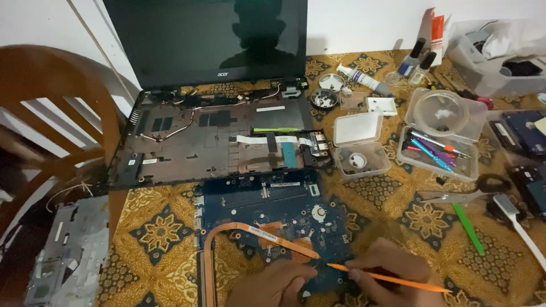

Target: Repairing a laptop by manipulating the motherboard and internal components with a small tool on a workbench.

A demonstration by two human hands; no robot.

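Orange plastic, thin and pointed, is what my right hand point(392, 272) pinches: a slim orange pry stick point(387, 277) held like a pen, its tip angled toward ten o'clock so it meets the blue circuit board point(267, 219) at a shallow slant. My left hand point(273, 287) rests at the board's six o'clock edge, fingers curled and pressing down, which steadies the board against the push of the stick. The curved copper heat pipe point(250, 232) lies on the board just beyond my knuckles, its bend sweeping toward eight o'clock.

At twelve o'clock of the board sits the opened black laptop shell point(222, 136), screen upright and dark. At two o'clock are small clear plastic boxes point(359, 145) with lids open, small parts inside them within reach. At three o'clock lie grey scissors point(472, 190), a green plastic stick point(469, 229) and a white brush point(520, 224) on the patterned brown cloth point(159, 233).
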